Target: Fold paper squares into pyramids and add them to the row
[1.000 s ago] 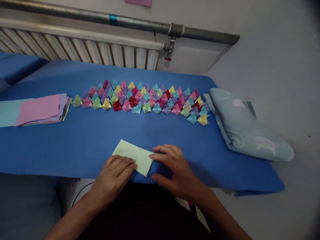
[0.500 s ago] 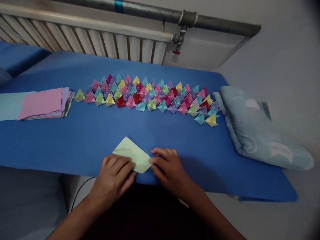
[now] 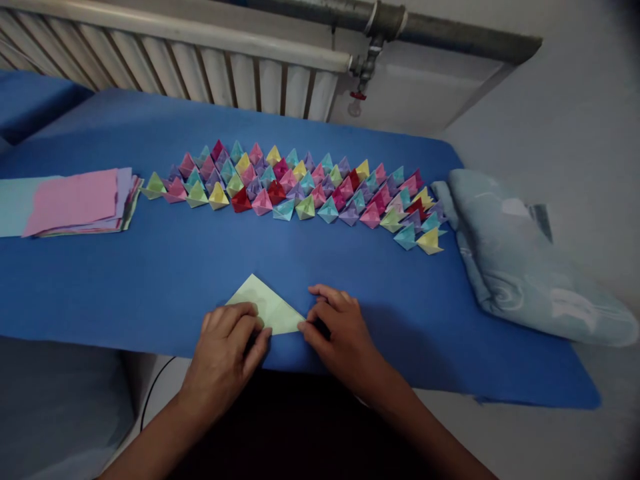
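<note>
A pale green sheet of paper (image 3: 267, 303) lies near the front edge of the blue-covered table (image 3: 165, 273), its lower edge folded up so that it looks roughly triangular. My left hand (image 3: 227, 347) grips its lower left edge, fingers bent on top and thumb at the near edge. At the right corner, the thumb and index finger of my right hand (image 3: 340, 333) pinch the paper. The fingers of my left hand cover the left corner.
Behind the sheet stand rows of small folded paper boats (image 3: 305, 207) in many colours. A stack of coloured paper (image 3: 75, 200) lies at the left. A folded grey-green blanket (image 3: 515, 267) sits at the right end. A radiator (image 3: 245, 80) and a pipe (image 3: 450, 33) run along the wall.
The sheet's lower part has been folded upward, so its near corner no longer points toward me. Both hands stay on it. The camera view has shifted slightly.
</note>
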Tool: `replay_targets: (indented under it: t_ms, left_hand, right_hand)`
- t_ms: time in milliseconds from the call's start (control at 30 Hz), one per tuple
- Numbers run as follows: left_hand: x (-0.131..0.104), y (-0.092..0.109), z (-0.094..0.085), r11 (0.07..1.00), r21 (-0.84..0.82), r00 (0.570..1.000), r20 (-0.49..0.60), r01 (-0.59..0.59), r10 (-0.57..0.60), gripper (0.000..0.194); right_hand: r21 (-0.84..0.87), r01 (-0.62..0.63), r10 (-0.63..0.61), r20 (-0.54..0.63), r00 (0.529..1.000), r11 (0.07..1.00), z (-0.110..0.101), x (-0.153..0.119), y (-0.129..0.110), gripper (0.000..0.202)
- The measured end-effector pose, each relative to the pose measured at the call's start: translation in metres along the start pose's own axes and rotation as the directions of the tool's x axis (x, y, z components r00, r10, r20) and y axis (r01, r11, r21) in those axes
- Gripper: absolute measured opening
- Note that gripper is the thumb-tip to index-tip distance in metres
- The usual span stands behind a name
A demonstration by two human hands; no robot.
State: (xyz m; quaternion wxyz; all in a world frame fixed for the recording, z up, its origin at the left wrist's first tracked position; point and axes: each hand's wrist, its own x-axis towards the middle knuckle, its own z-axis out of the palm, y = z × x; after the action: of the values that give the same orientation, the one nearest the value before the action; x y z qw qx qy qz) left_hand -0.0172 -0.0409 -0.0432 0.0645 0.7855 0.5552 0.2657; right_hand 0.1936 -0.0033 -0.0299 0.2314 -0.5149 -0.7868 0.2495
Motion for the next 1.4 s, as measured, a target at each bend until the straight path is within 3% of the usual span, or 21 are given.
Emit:
replay_targets:
  t_ms: [167, 367, 500, 600, 700, 833, 900, 1000, 1067, 1167, 1233, 1267, 1333, 1400]
  left_hand:
    - [0.0, -0.001, 0.0, 1.0, 0.012, 0.999, -0.033, -0.01, 0.01, 0.012]
    - [0.0, 0.0, -0.002, 0.988, -0.007, 0.987, 0.026, -0.157, 0.157, 0.022]
    - [0.0, 0.0, -0.004, 0.981, -0.037, 0.98, 0.048, -0.193, 0.195, 0.02]
    - [0.0, 0.001, -0.004, 0.979, -0.035, 0.979, 0.028, -0.199, 0.2, 0.02]
    - [-0.001, 0.001, -0.002, 0.981, -0.039, 0.982, 0.011, -0.19, 0.191, 0.021]
    - [-0.003, -0.003, -0.002, 0.978, -0.068, 0.98, -0.027, -0.198, 0.197, 0.017]
    - [-0.003, -0.005, -0.007, 0.975, -0.132, 0.984, -0.048, -0.177, 0.172, 0.018]
    - [-0.001, -0.003, -0.023, 0.938, -0.345, 0.999, -0.039, -0.018, 0.005, 0.014]
    - [0.003, 0.001, -0.034, 0.833, -0.526, 0.984, 0.037, 0.169, -0.176, 0.009]
    - [0.007, 0.01, -0.042, 0.557, -0.696, 0.885, 0.272, 0.453, -0.379, 0.012]
    - [0.009, 0.013, -0.041, 0.416, -0.707, 0.813, 0.421, 0.572, -0.402, 0.016]
    - [0.009, 0.014, -0.04, 0.398, -0.698, 0.798, 0.451, 0.595, -0.401, 0.018]
    - [0.009, 0.011, -0.039, 0.51, -0.669, 0.838, 0.37, 0.54, -0.402, 0.019]
    - [0.008, 0.007, -0.038, 0.74, -0.572, 0.934, 0.172, 0.353, -0.312, 0.017]
  right_hand:
    - [-0.004, -0.028, 0.028, 0.005, 1.0, 1.0, -0.001, 0.004, -0.002, 0.015]
    - [-0.079, 0.059, -0.056, 0.031, 0.998, 0.995, -0.005, 0.003, -0.007, 0.014]
    - [-0.073, 0.013, -0.003, 0.136, 0.991, 0.997, -0.012, 0.003, -0.016, 0.011]
    - [0.037, -0.105, 0.093, 0.233, 0.968, 0.994, -0.015, 0.004, -0.022, 0.017]
    - [0.22, -0.215, 0.159, 0.246, 0.956, 0.951, -0.016, 0.007, -0.025, 0.014]
    - [0.516, -0.366, 0.203, 0.345, 0.916, 0.774, -0.019, 0.009, -0.025, 0.008]
    - [0.607, -0.37, 0.178, 0.354, 0.918, 0.703, -0.025, 0.009, -0.025, 0.002]
    - [0.626, -0.2, 0.108, 0.181, 0.977, 0.754, -0.037, 0.01, -0.028, 0.027]
    - [0.566, -0.064, 0.018, 0.085, 0.996, 0.822, -0.041, 0.011, -0.032, 0.044]
    - [0.586, -0.021, -0.056, 0.112, 0.992, 0.81, -0.036, 0.013, -0.039, 0.048]
    - [0.637, -0.117, 0.003, 0.176, 0.984, 0.762, -0.029, 0.017, -0.042, 0.044]
    - [0.638, -0.174, 0.047, 0.211, 0.976, 0.75, -0.025, 0.02, -0.042, 0.044]
    - [0.591, -0.264, 0.118, 0.275, 0.954, 0.762, -0.019, 0.026, -0.041, 0.048]
    - [0.503, -0.296, 0.142, 0.322, 0.936, 0.812, -0.015, 0.033, -0.038, 0.052]
